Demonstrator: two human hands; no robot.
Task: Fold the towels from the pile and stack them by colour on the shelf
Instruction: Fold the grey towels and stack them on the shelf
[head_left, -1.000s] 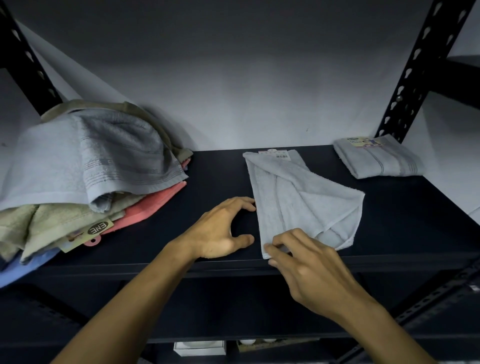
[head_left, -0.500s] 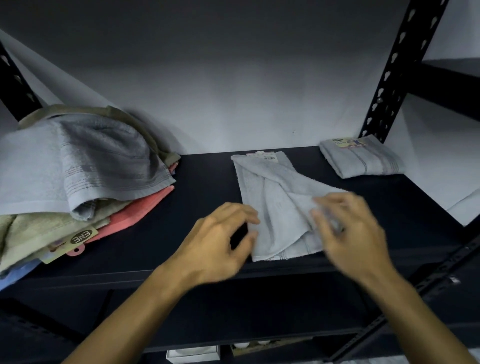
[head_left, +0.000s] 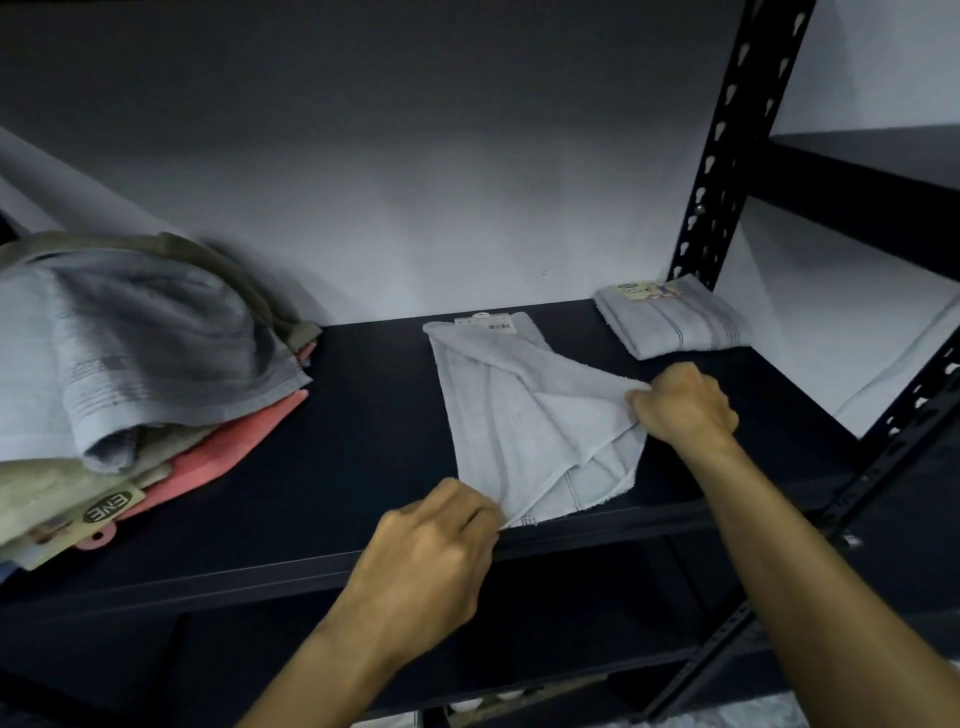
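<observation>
Both hands pinch a pale grey towel (head_left: 524, 415) lying half-folded mid-shelf: the left hand (head_left: 436, 540) grips its near corner at the shelf (head_left: 363, 415) edge, the right hand (head_left: 683, 402) its right-hand flap. Soft, light and limp, the cloth looks best held by corners and hems. Forearms reach in from below, knuckles up. A folded grey towel (head_left: 675, 325) sits far right; the unfolded pile (head_left: 130, 364) lies left.

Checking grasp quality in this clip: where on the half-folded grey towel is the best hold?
At its free corners: the near left corner from the shelf front, the loose right flap tip from the right. The grey towel lies flat, so only its edges lift; left hand and right hand pinch there.
</observation>
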